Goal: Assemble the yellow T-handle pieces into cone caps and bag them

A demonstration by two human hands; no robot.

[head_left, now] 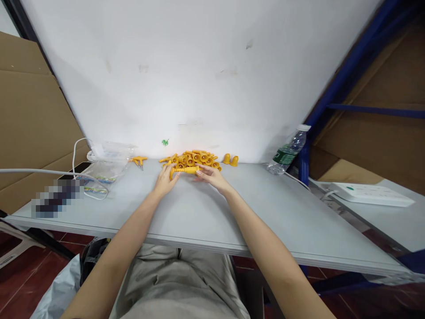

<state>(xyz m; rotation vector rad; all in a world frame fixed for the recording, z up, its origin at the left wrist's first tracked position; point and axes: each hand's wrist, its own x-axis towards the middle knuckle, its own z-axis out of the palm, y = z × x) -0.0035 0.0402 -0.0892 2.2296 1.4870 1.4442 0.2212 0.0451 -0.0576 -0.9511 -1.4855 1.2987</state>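
Observation:
Both of my hands reach to the far side of a grey table (206,221). Between them lies a long yellow plastic piece (186,169); my left hand (167,177) grips its left end and my right hand (210,174) pinches its right end. Just behind it sits a pile of several yellow plastic parts (195,158) against the white wall. Two small yellow caps (230,159) stand to the right of the pile. A single yellow T-shaped part with a screw (139,160) lies to the left.
A clear plastic bag (108,166) and a white cable (78,153) lie at the left. A water bottle (288,151) leans at the right back corner. A white power strip (368,193) rests on a neighbouring table. Cardboard stands on both sides.

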